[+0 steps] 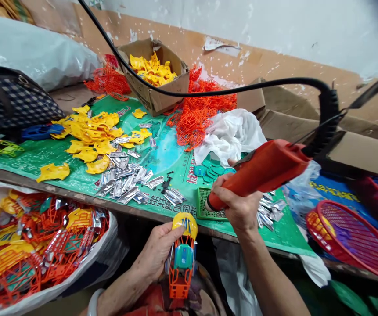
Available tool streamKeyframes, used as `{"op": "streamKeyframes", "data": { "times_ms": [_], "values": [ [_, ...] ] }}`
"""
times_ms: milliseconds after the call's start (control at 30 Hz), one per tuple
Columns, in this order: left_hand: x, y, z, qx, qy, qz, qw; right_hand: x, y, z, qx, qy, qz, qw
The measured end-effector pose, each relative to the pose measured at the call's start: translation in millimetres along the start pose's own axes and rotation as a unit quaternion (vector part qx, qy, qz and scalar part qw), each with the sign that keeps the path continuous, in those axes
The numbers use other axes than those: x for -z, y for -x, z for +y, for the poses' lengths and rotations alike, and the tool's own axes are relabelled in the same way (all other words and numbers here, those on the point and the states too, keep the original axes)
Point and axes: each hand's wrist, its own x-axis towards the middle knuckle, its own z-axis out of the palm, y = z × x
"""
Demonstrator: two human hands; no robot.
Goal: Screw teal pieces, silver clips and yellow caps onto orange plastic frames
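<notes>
My left hand [156,246] grips a toy car shell [180,281] by its yellow end, over my lap. The shell has an orange open frame, a teal middle and silver sides. Wrapped round a red-orange electric screwdriver [263,169], my right hand [241,206] is raised above the table edge. The tool's narrow end points down left, over a small green basket [204,193], and its tip is hidden by my fingers. A black cord [195,94] runs from its back end. Teal pieces [211,170] lie behind the basket.
Yellow shells [93,127] and silver plates [126,175] are heaped on the green-covered table. Behind them stand a carton [162,97] of yellow parts and tangled orange frames [198,114]. A white sack [106,245] of assembled shells sits at lower left, a red basket [356,237] at right.
</notes>
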Motion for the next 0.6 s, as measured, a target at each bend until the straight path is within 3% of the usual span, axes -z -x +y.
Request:
{"op": "streamKeyframes", "data": {
  "times_ms": [600],
  "values": [
    [0.7,0.5,2.8,0.009,-0.034,-0.005,0.999,2.9,-2.9,10.6,0.009,0.014,0.011,1.0]
  ]
}}
